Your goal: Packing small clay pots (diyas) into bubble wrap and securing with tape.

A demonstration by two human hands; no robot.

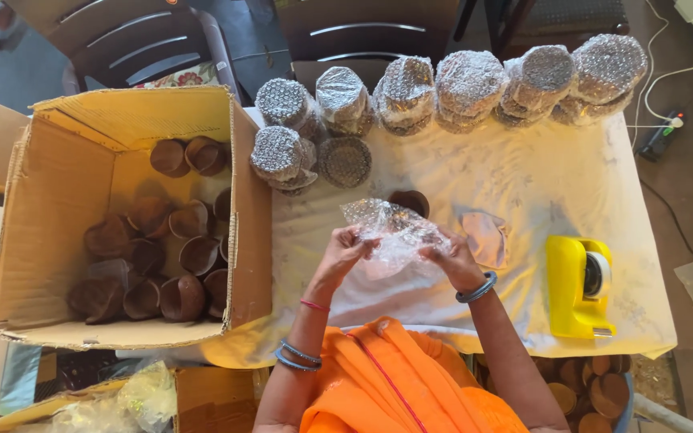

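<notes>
Both my hands hold a sheet of clear bubble wrap [395, 232] above the table's white cloth [539, 184]. My left hand [345, 250] pinches its left side and my right hand [452, 258] grips its right side. The wrap is bunched around something I cannot make out. Just beyond it a brown clay cup [411, 200] sits on the cloth. A small flat piece of wrap [484, 237] lies to the right of my right hand.
An open cardboard box [74, 152] with several brown clay cups [182, 297] stands at the left. Several bubble-wrapped bundles [467, 80] line the table's far edge. A yellow tape dispenser [577, 285] sits at the right. Dark chairs stand beyond the table.
</notes>
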